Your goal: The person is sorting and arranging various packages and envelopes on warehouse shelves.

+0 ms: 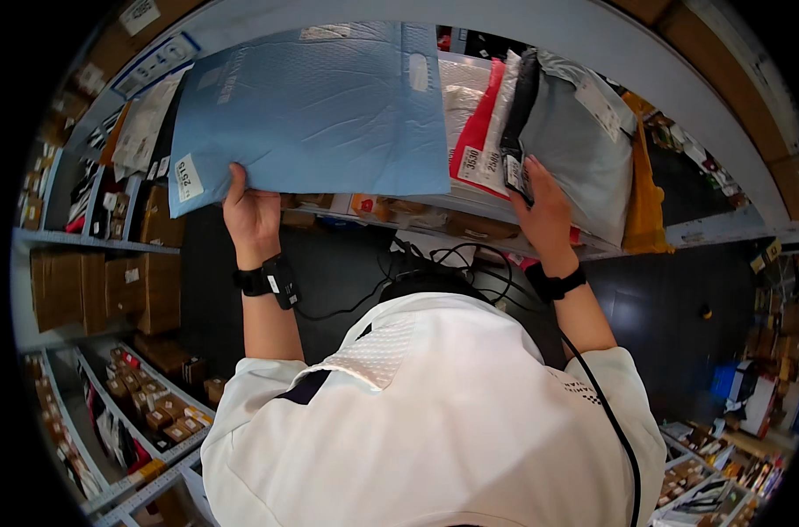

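A large blue padded mailer (320, 118) with a white label at its lower left corner is gripped along its bottom edge by my left hand (251, 207), thumb in front. To the right, my right hand (544, 204) has its fingers against the lower ends of a black plastic mailer (521, 99) and a big grey poly mailer (571, 145); whether it grips either is unclear. Beside the black one stand a white mailer (501, 118) and a red mailer (480, 125), all upright with labels on their lower ends.
A yellow padded mailer (646, 191) leans at the right end of the shelf row. White mailers (143, 132) stand at the left. A metal shelf beam (505, 26) arches above. Cardboard boxes (116, 290) fill the left rack. Black cables (478, 257) hang before my waist.
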The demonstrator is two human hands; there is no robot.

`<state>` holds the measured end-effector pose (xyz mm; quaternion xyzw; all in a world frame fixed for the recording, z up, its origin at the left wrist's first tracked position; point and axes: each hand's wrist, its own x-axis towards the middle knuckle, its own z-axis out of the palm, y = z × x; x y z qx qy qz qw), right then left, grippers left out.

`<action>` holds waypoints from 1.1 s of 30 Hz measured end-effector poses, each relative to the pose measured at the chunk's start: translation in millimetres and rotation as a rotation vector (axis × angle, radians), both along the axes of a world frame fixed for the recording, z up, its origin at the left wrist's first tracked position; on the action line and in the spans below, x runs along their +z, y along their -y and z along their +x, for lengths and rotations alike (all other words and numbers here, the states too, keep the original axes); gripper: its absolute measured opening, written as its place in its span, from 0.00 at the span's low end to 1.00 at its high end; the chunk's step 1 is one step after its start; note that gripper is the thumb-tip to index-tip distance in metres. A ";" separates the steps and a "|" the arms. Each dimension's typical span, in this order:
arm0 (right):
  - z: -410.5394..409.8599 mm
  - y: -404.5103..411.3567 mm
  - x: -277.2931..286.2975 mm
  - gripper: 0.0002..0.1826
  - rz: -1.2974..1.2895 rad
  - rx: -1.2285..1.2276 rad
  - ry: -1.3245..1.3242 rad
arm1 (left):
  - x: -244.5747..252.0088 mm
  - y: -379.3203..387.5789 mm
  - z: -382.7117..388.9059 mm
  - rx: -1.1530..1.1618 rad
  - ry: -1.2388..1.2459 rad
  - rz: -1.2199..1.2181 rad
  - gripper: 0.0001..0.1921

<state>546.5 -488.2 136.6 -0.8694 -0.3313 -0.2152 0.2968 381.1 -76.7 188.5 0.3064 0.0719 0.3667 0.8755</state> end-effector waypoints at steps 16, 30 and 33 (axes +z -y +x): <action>6.2 24.8 9.7 0.30 0.123 -0.305 -0.024 | 10.3 65.7 43.9 -0.167 -0.029 0.020 0.26; 32.6 82.9 82.8 0.19 0.574 -0.665 0.029 | 45.4 218.3 104.5 -0.245 0.053 0.111 0.20; 40.5 94.8 86.3 0.20 0.616 -0.639 0.117 | 43.3 250.5 127.8 -0.329 -0.060 0.130 0.18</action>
